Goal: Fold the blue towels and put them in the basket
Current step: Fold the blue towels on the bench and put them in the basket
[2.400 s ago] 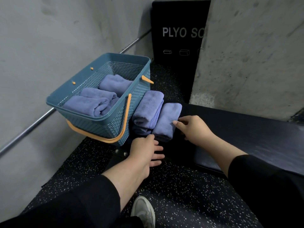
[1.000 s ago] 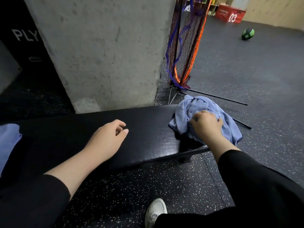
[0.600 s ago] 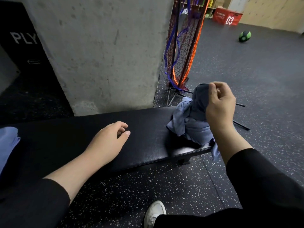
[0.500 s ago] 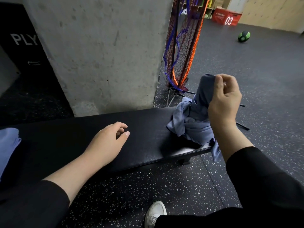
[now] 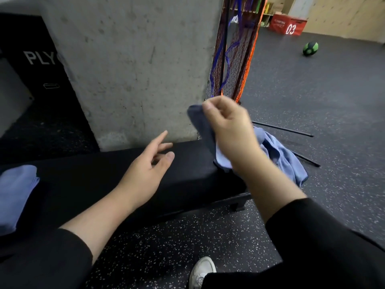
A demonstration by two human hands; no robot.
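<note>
My right hand [image 5: 228, 124] grips a corner of a crumpled blue towel [image 5: 279, 157] and holds it up above the right end of the black bench [image 5: 87, 180]. The rest of the towel hangs down behind my forearm and over the bench end. My left hand [image 5: 148, 165] hovers open over the middle of the bench, fingers spread toward the towel. A folded blue towel [image 5: 14, 195] lies at the left end of the bench, cut off by the frame edge. The basket is out of view.
A concrete pillar [image 5: 133, 65] rises right behind the bench. A black plyo box [image 5: 39, 65] stands at the back left. A folded orange and blue net [image 5: 235, 49] with black legs stands to the right. Farther off on the speckled floor are a green ball [image 5: 310, 48] and a red box [image 5: 287, 24]. My white shoe [image 5: 202, 272] shows below.
My right hand gripped the crumpled towel on the bench's right end, lifted it and carried it leftward. My left hand rose off the bench and spread its fingers. The view swung right, away from the basket.
</note>
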